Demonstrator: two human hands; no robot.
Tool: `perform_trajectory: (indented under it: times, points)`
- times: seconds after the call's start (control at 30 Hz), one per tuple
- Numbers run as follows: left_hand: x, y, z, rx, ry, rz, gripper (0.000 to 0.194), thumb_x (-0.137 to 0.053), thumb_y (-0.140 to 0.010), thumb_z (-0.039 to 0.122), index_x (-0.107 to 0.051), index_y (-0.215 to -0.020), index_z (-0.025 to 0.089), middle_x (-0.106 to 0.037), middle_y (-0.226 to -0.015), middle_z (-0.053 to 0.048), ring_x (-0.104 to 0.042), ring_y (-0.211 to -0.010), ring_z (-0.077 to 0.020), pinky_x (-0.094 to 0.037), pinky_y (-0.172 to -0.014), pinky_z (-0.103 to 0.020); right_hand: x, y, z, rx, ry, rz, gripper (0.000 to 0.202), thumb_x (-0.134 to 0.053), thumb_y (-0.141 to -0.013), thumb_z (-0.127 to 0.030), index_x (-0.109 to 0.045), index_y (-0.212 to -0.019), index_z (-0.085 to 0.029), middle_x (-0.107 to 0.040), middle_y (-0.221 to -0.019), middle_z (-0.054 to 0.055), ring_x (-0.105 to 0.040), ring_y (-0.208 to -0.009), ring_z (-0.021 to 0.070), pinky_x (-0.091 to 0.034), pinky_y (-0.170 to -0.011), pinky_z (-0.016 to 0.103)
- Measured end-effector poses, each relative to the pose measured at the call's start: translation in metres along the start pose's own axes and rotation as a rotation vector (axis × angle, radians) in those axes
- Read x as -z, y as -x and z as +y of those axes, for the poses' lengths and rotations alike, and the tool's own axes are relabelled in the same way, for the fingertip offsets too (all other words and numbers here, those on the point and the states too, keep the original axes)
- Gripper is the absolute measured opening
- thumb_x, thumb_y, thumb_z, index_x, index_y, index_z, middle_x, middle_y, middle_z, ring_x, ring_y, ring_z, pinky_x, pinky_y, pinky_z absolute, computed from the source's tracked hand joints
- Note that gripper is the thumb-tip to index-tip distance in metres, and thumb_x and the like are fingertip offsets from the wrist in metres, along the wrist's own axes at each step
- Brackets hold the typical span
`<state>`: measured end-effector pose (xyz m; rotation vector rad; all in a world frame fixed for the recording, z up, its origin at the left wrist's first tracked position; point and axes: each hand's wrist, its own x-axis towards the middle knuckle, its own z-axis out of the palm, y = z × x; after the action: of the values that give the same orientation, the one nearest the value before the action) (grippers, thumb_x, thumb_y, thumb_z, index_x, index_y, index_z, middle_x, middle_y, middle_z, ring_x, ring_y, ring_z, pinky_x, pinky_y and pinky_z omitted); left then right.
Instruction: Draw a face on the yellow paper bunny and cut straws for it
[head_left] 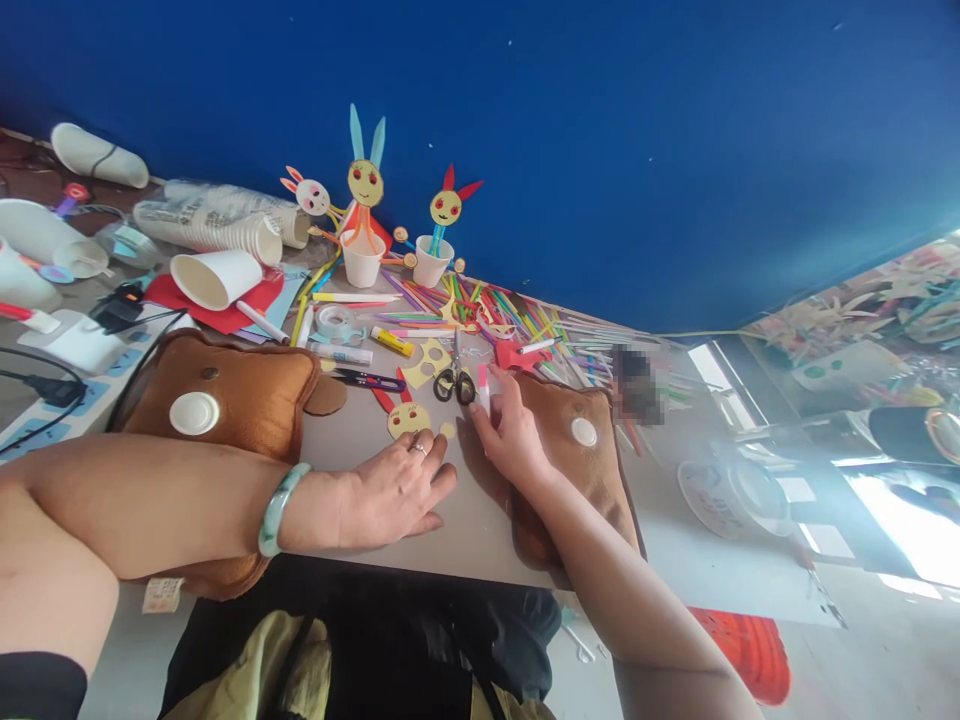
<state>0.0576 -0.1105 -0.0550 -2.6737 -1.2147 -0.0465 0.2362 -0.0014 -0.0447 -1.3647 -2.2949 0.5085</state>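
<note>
My left hand (397,490), with a ring and a jade-green bangle, reaches over the table with its fingers apart. Its fingertips are at the lower edge of a yellow rabbit face (406,420) with red ears, partly covering it. Near the right brown cushion (577,480), my right hand (510,425) has its thumb and fingers around a pink-and-white marker (484,388). Black-handled scissors (454,384) lie between the hands, blades pointing away. A small yellow disc (447,430) lies beside the rabbit face.
Two paper cups (363,258) hold rabbit figures by the blue wall (525,150). Coloured sticks (517,312), a yellow marker (392,341) and paper scraps (427,365) lie behind the hands. Another brown cushion (247,385) is under my left forearm. A clear tub (731,495) stands right.
</note>
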Motion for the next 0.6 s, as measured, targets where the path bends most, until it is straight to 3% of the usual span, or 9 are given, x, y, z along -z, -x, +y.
perform_trajectory:
  times: [0.17, 0.27, 0.37, 0.5, 0.6]
  points:
    - [0.007, 0.001, -0.002, -0.005, -0.015, 0.017, 0.061, -0.045, -0.087, 0.062, -0.056, -0.117, 0.01, -0.051, -0.134, -0.027, -0.053, -0.109, -0.0357, -0.038, -0.088, -0.045, 0.005, -0.002, -0.002, -0.008, 0.303, -0.033, 0.058, -0.047, -0.089, -0.028, -0.032, -0.144, -0.014, -0.066, -0.089, 0.008, -0.064, -0.073, 0.0226, -0.045, -0.063, 0.03]
    - [0.008, 0.002, -0.003, 0.001, 0.03, 0.016, 0.06, -0.046, -0.087, 0.061, -0.056, -0.117, 0.01, -0.052, -0.133, -0.027, -0.053, -0.11, -0.0358, -0.039, -0.088, -0.045, 0.016, 0.005, -0.012, -0.025, 0.517, -0.055, 0.052, -0.049, -0.09, -0.034, -0.043, -0.139, -0.018, -0.064, -0.11, 0.014, -0.065, -0.083, 0.0262, -0.045, -0.062, 0.031]
    - [0.004, 0.001, -0.004, 0.004, 0.069, 0.012, 0.062, -0.05, -0.085, 0.062, -0.056, -0.119, 0.011, -0.05, -0.136, -0.029, -0.053, -0.114, -0.0383, -0.04, -0.088, -0.047, 0.037, 0.008, -0.017, 0.038, 0.635, -0.063, 0.038, -0.05, -0.091, -0.034, -0.057, -0.126, -0.021, -0.066, -0.112, 0.012, -0.064, -0.092, 0.0266, -0.045, -0.07, 0.032]
    - [0.002, -0.001, -0.005, -0.014, 0.081, 0.012, 0.063, -0.053, -0.083, 0.062, -0.057, -0.116, 0.009, -0.049, -0.135, -0.032, -0.055, -0.113, -0.0386, -0.042, -0.087, -0.047, 0.071, -0.02, 0.006, -0.005, 0.764, -0.021, 0.029, -0.043, -0.094, -0.031, -0.067, -0.11, -0.022, -0.07, -0.105, 0.01, -0.061, -0.099, 0.0265, -0.043, -0.08, 0.034]
    - [0.004, 0.0, -0.007, -0.028, 0.097, 0.027, 0.06, -0.052, -0.085, 0.06, -0.057, -0.115, 0.008, -0.051, -0.133, -0.031, -0.056, -0.112, -0.037, -0.041, -0.089, -0.047, 0.085, -0.059, 0.038, -0.052, 0.937, -0.151, 0.036, -0.039, -0.095, -0.026, -0.064, -0.119, -0.018, -0.068, -0.113, 0.014, -0.059, -0.104, 0.0286, -0.043, -0.084, 0.036]
